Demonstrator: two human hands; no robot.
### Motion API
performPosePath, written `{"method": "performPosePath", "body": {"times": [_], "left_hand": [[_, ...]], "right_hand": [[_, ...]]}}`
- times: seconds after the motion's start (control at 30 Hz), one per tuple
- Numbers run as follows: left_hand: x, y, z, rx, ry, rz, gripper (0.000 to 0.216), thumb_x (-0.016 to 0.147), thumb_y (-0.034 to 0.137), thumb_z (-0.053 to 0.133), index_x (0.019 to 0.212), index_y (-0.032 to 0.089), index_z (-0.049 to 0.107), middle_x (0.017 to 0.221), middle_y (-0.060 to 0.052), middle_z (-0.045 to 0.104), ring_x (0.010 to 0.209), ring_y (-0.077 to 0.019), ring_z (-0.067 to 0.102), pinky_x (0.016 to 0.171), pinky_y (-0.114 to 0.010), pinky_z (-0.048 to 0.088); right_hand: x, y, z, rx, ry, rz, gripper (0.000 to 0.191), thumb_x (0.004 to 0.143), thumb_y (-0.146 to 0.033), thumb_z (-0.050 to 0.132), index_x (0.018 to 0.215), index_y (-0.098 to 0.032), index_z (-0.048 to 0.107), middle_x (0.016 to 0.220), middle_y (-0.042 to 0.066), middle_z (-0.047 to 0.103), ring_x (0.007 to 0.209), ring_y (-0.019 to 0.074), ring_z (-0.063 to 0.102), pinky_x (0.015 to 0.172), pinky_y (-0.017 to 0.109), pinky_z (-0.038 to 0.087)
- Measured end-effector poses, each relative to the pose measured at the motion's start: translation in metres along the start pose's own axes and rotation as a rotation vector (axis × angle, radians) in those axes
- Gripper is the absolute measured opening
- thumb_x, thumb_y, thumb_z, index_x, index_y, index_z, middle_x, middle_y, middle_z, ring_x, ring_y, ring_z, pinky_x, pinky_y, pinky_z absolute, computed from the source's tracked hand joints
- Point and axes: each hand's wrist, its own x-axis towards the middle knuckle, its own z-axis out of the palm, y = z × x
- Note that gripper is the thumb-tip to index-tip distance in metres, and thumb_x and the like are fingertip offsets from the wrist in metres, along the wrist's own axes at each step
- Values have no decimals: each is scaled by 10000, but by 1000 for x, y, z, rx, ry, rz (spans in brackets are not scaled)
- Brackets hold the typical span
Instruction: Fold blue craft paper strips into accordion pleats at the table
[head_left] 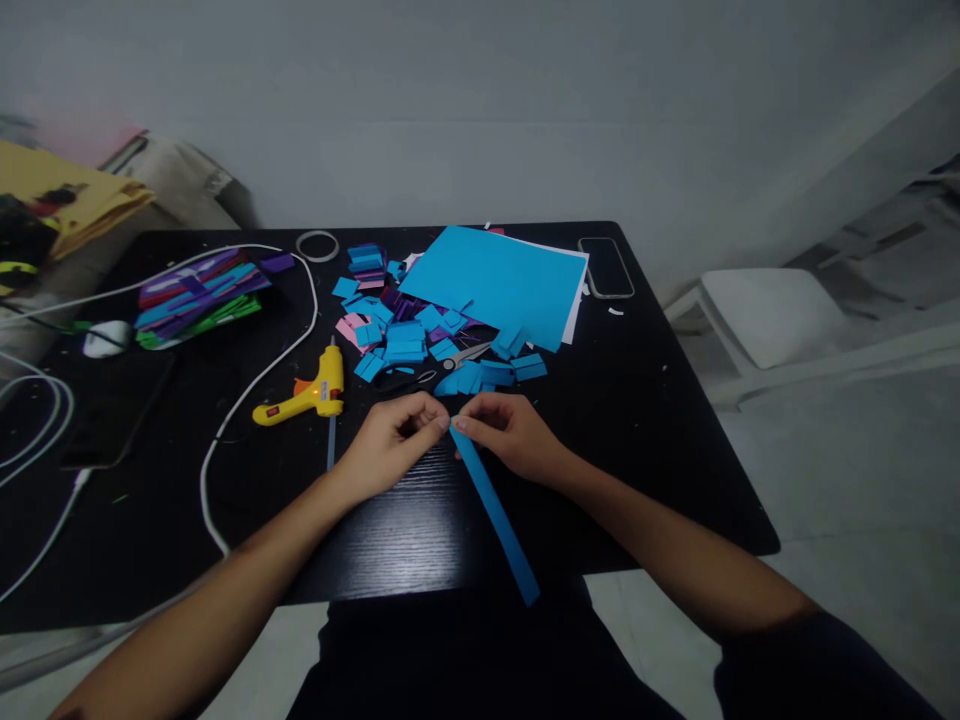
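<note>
A long blue paper strip point(495, 515) runs from my fingertips down past the front edge of the black table point(645, 420). My left hand point(394, 440) and my right hand point(510, 430) meet at the strip's upper end, both pinching it between thumb and fingers. Just beyond my hands lies a heap of small folded blue paper pieces point(420, 335), mixed with pink and purple ones. A pair of scissors point(450, 365) lies in that heap.
A yellow glue gun point(307, 395) with a white cable sits left of my hands. A large blue sheet point(499, 285) and a phone point(606, 267) lie at the back. Coloured paper strips point(199, 295), a tape ring point(317, 245) and another dark phone point(112, 410) lie left.
</note>
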Motion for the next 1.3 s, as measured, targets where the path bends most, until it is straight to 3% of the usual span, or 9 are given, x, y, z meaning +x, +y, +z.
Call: {"method": "performPosePath", "body": {"times": [0.27,0.5,0.7,0.83,1.0,1.3], "left_hand": [[0,0,-1,-77,141,-5,226,940,377,645,855,168,669,687,10,637,628,-123,584,604,-229,464],[0,0,0,-28,189,30,222,940,349,630,808,170,648,688,11,627,612,-115,559,592,-226,449],[-1,-3,-2,-28,141,-7,213,953,349,612,842,172,652,693,12,604,638,-126,578,611,-234,456],[0,-3,1,-81,102,-14,225,928,392,677,987,176,703,759,-3,659,684,-137,613,646,-240,489],[0,-3,4,-91,92,-19,225,911,396,711,871,175,723,646,21,618,577,-107,546,556,-216,436],[3,0,-3,-98,139,-39,264,924,424,677,863,168,677,627,22,596,572,-113,552,551,-215,434]], "right_hand": [[-2,-3,4,281,-132,192,385,858,-497,762,960,-126,742,904,98,783,755,192,770,722,334,636],[-4,-2,7,105,-50,86,357,881,-477,728,888,-122,760,815,80,776,643,150,738,613,267,609],[-4,1,10,-28,-19,27,326,911,-442,677,851,-128,739,783,69,765,610,142,719,581,255,592],[-5,3,10,-68,-17,23,296,922,-425,660,853,-145,730,801,63,769,616,142,723,578,249,585],[-5,3,11,-113,-15,1,271,936,-392,641,844,-154,731,777,47,760,604,132,710,588,246,579],[-3,3,7,-70,-14,8,264,911,-403,687,846,-152,740,798,54,778,595,131,709,590,255,588]]}}
